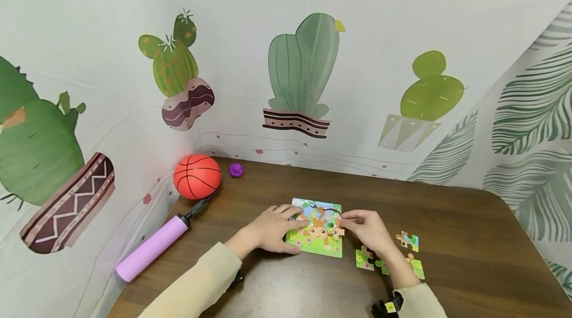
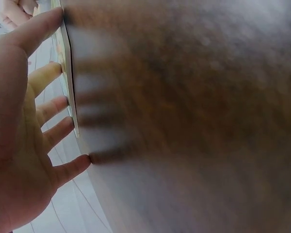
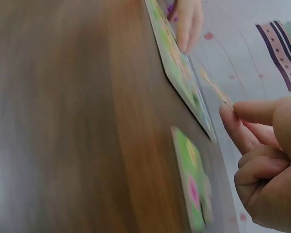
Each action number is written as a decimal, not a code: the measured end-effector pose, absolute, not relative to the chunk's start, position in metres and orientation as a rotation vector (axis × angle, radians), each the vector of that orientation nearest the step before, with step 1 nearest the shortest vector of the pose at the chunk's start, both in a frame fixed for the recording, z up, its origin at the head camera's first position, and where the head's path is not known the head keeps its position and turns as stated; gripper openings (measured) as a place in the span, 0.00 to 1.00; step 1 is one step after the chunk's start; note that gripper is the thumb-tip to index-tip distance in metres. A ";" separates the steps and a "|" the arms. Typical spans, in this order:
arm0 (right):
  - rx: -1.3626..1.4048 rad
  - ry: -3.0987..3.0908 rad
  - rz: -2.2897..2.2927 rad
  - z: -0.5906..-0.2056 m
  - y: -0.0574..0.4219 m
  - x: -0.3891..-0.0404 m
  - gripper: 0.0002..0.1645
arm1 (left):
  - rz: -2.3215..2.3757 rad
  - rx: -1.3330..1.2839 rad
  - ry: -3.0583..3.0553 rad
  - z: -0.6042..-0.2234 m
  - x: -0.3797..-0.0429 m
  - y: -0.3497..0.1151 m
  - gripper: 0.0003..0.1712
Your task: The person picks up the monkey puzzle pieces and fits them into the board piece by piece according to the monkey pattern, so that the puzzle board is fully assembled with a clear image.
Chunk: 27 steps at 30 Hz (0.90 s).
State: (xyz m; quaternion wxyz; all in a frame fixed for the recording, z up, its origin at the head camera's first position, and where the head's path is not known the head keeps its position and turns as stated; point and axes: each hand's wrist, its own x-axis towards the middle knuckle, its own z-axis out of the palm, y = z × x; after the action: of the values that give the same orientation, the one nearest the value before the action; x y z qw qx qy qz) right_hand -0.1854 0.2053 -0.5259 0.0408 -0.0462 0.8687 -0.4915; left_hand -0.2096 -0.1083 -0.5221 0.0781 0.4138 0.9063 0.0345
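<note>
A square jigsaw board (image 1: 313,247) with a monkey picture lies on the table. My left hand (image 1: 278,228) rests over its left side with the fingers spread. In the left wrist view the thumb and several fingertips touch the board (image 2: 72,92), and the little finger reaches the tabletop. Between thumb and forefinger my right hand (image 1: 370,231) pinches a puzzle piece (image 3: 216,89) by its edge, raised over the board's right side. Several loose pieces lie right of the board, among them a green one with a pink flower (image 1: 364,260) and a blue-cornered one (image 1: 408,241).
A red basketball toy (image 1: 197,177) sits at the back left, with a small purple toy (image 1: 236,170) beside it. A lilac hand pump (image 1: 152,248) lies along the left table edge. Behind the brown table (image 1: 469,238) hangs a cactus-print cloth (image 1: 357,60).
</note>
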 end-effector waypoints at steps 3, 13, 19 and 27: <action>-0.136 2.613 -1.565 -0.528 0.194 -0.187 0.09 | 0.096 1.236 2.712 -0.522 -0.209 -0.108 0.46; -0.035 2.601 -1.592 -0.532 0.164 -0.192 0.07 | 0.108 1.230 2.710 -0.521 -0.209 -0.107 0.46; -0.012 2.612 -1.574 -0.532 0.155 -0.195 0.06 | 0.113 1.234 2.716 -0.520 -0.209 -0.108 0.46; 0.004 2.642 -1.524 -0.532 0.149 -0.196 0.05 | 0.150 1.219 2.717 -0.519 -0.208 -0.108 0.46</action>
State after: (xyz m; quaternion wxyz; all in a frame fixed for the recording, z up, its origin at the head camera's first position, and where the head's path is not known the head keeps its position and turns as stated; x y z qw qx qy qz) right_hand -0.1962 0.1490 -0.5316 0.0460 0.0012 0.8653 -0.4991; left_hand -0.2079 -0.1077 -0.5189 0.0797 0.4076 0.9083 0.0500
